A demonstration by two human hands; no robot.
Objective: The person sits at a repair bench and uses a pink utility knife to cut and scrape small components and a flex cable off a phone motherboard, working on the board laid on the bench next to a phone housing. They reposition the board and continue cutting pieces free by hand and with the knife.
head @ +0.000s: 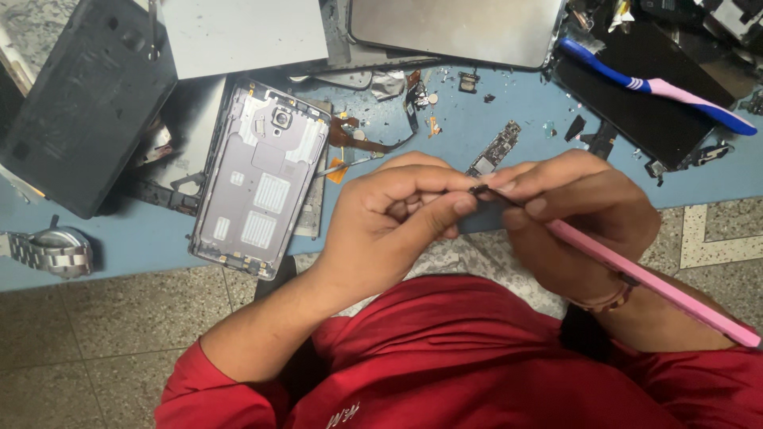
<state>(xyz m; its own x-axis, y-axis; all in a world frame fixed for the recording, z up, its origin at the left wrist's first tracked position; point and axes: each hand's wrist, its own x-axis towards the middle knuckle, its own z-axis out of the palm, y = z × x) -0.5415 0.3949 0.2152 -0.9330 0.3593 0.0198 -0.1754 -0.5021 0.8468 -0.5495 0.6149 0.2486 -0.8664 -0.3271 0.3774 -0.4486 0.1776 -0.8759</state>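
Two hands meet at the middle of the frame: the left hand (389, 218) and the right hand (576, 214). There is one pink tool (652, 282), one toothbrush (656, 86) at upper right, one wristwatch (49, 250) at left, and one phone back cover (258, 179) left of centre.

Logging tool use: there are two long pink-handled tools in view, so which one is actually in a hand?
The plain pink tool in the right hand; the blue-and-pink toothbrush lies untouched on a dark panel.
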